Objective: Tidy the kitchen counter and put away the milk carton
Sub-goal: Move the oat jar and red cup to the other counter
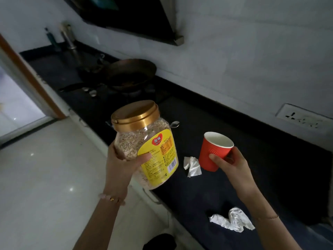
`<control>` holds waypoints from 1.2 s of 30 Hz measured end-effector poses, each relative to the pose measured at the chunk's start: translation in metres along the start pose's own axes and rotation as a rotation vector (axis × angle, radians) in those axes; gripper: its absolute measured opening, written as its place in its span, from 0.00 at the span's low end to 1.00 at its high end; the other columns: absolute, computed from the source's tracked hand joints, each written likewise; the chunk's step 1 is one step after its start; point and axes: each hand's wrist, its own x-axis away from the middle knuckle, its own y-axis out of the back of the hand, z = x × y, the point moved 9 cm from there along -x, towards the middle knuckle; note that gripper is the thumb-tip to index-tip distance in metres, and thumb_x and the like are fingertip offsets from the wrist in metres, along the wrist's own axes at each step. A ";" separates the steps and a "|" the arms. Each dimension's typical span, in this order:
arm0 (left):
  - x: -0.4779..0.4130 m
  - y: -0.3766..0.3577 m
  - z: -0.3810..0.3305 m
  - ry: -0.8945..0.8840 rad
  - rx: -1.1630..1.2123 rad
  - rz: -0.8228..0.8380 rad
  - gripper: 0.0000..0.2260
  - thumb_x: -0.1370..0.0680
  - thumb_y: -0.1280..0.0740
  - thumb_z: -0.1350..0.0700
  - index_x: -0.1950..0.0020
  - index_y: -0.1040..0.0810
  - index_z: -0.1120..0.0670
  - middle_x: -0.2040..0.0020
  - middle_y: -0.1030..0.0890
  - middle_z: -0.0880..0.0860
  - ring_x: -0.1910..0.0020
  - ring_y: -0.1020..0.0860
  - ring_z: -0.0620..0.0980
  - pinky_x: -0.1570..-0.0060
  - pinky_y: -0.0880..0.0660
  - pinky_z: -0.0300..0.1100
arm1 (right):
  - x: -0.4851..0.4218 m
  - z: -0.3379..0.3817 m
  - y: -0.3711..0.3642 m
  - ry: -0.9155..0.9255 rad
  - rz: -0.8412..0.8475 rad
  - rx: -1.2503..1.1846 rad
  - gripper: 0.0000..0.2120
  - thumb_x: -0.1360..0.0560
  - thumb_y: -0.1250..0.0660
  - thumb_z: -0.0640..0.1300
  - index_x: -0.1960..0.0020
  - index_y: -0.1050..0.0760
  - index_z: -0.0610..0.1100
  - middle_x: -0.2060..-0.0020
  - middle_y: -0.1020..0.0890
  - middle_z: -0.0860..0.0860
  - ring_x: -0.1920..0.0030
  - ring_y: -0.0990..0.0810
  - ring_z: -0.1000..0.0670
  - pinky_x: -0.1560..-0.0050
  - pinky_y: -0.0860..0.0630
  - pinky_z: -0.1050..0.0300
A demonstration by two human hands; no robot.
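Listing by size, largest first, as we find the items.

1. Counter (225,127): dark, hard slab running from 10 o'clock to 5 o'clock; a wok (131,73) sits on the hob at 11 o'clock.

2. Oat jar (146,141): clear plastic, gold screw lid (135,114) seated, nearly full of flakes. Our left hand (122,166) is wrapped round its lower body, thumb across the yellow label, jar tilted, held off the counter edge at 9 o'clock of the cup. We judge it fairly heavy and smooth-sided; best held low at the waist, not by the lid.

3. Red paper cup (215,150): ribbed sleeve, open mouth, contents not visible. Our right hand (232,165) closes round its lower wall, lifted above the counter. We judge it light and easily crushed; a gentle hold near the base suits it.

4. Crumpled tissues: one (191,166) at 7 o'clock of the cup, another (232,221) at 5 o'clock, both on the counter. Soft, weightless; pinch anywhere.

5. Spoon (174,124): just behind the jar.

6. Milk carton: not in view.
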 end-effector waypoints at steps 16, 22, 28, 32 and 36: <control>0.153 0.252 0.015 0.011 0.032 -0.780 0.47 0.54 0.23 0.48 0.35 0.34 0.49 0.48 0.23 0.42 0.48 0.24 0.42 0.55 0.23 0.44 | 0.059 0.024 -0.268 0.061 0.732 0.043 0.22 0.29 0.29 0.38 0.39 0.30 0.51 0.51 0.22 0.60 0.56 0.22 0.67 0.62 0.26 0.72; 0.140 0.338 0.027 0.001 0.063 -0.911 0.48 0.54 0.22 0.49 0.35 0.33 0.50 0.43 0.23 0.48 0.45 0.23 0.47 0.50 0.22 0.49 | 0.072 0.028 -0.392 0.075 0.885 0.040 0.21 0.31 0.28 0.36 0.41 0.29 0.49 0.48 0.21 0.53 0.49 0.21 0.55 0.60 0.26 0.68; 0.091 0.429 0.032 0.009 0.080 -0.940 0.47 0.52 0.20 0.54 0.35 0.33 0.50 0.47 0.23 0.43 0.49 0.25 0.38 0.56 0.24 0.40 | 0.068 0.034 -0.507 0.061 0.904 0.099 0.25 0.31 0.27 0.41 0.37 0.30 0.47 0.45 0.21 0.50 0.45 0.21 0.52 0.56 0.28 0.65; 0.051 0.484 0.034 0.033 0.065 -0.914 0.45 0.48 0.19 0.60 0.34 0.34 0.52 0.49 0.24 0.42 0.51 0.25 0.37 0.58 0.26 0.36 | 0.065 0.043 -0.577 0.072 0.899 0.117 0.26 0.30 0.28 0.43 0.35 0.31 0.46 0.44 0.21 0.50 0.47 0.23 0.58 0.57 0.29 0.67; 0.009 0.528 0.040 0.056 0.057 -0.921 0.45 0.49 0.21 0.59 0.35 0.34 0.51 0.50 0.24 0.41 0.52 0.25 0.37 0.61 0.27 0.35 | 0.056 0.043 -0.643 0.046 0.931 0.142 0.25 0.30 0.28 0.41 0.35 0.31 0.46 0.43 0.22 0.50 0.48 0.23 0.59 0.60 0.29 0.67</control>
